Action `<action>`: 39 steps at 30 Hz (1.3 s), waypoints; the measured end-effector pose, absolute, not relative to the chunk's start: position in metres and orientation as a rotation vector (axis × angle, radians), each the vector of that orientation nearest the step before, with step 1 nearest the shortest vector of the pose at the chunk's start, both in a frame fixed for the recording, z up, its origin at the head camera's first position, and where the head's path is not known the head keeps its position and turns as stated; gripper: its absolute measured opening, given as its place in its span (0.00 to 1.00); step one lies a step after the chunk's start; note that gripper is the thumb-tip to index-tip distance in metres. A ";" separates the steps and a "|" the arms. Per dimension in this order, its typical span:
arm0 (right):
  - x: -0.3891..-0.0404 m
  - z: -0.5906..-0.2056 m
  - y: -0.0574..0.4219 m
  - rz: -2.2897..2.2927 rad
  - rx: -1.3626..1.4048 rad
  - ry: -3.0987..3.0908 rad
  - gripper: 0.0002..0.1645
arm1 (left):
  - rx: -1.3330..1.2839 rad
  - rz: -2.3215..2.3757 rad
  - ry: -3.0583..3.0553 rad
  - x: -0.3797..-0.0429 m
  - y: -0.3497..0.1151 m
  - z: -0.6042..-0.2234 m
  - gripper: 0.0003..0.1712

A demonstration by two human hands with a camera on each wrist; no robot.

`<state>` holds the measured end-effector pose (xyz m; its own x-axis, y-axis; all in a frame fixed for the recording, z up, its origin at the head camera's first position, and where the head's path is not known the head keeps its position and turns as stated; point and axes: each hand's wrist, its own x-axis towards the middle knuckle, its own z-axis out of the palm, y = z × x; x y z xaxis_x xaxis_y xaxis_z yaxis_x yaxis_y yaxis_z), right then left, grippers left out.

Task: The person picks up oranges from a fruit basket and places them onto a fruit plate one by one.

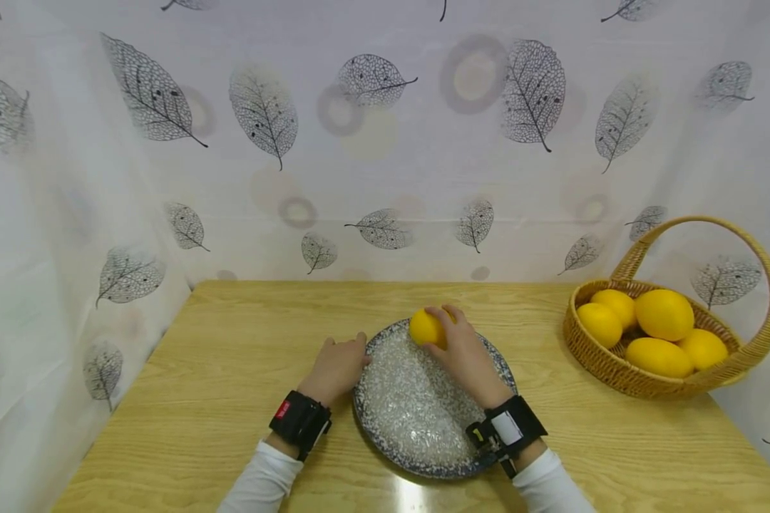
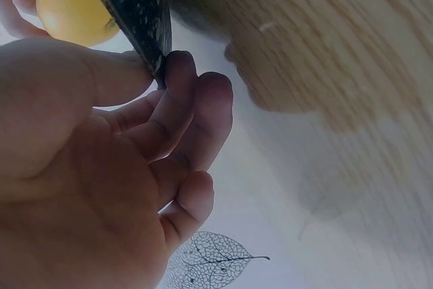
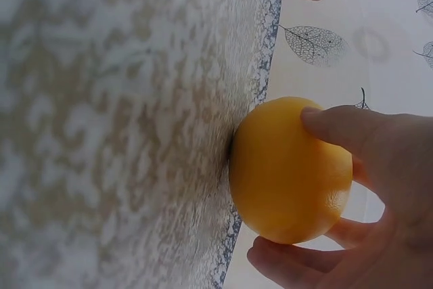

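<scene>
While the left hand pinches the plate rim, right hand fingers grip a lemon resting on it.

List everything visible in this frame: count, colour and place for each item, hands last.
Lemon: one, yellow, on the plate's far edge, held by the right hand.
Plate: one, speckled grey with dark rim, table centre.
Basket: one, woven tan with handle, table right.
Basket lemons: five, yellow, in the basket.
Table: one, light wood.
Curtain: white, leaf print, behind and beside the table.
Wristbands: two, black, on the wrists.
Left hand: grips the plate's left rim.
Right hand: grips the lemon.
</scene>
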<state>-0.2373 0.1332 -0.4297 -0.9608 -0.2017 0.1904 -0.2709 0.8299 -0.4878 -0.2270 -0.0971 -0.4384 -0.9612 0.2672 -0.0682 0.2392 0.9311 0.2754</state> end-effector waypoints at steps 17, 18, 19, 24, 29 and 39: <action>-0.244 -0.418 0.136 0.867 0.411 -2.942 0.37 | 0.385 0.430 2.985 -0.227 -0.098 -0.438 0.27; -0.245 -0.418 0.136 0.862 0.417 -2.942 0.37 | 0.385 0.431 2.989 -0.227 -0.099 -0.438 0.27; -0.246 -0.418 0.136 0.859 0.421 -2.940 0.37 | 0.384 0.430 2.992 -0.227 -0.099 -0.437 0.27; -0.245 -0.418 0.136 0.864 0.422 -2.940 0.38 | 0.393 0.419 2.985 -0.228 -0.099 -0.437 0.28; -0.243 -0.419 0.139 0.877 0.419 -2.939 0.39 | 0.406 0.403 2.985 -0.227 -0.098 -0.438 0.28; -0.245 -0.416 0.143 0.863 0.462 -2.925 0.42 | 0.416 0.407 2.993 -0.227 -0.099 -0.438 0.28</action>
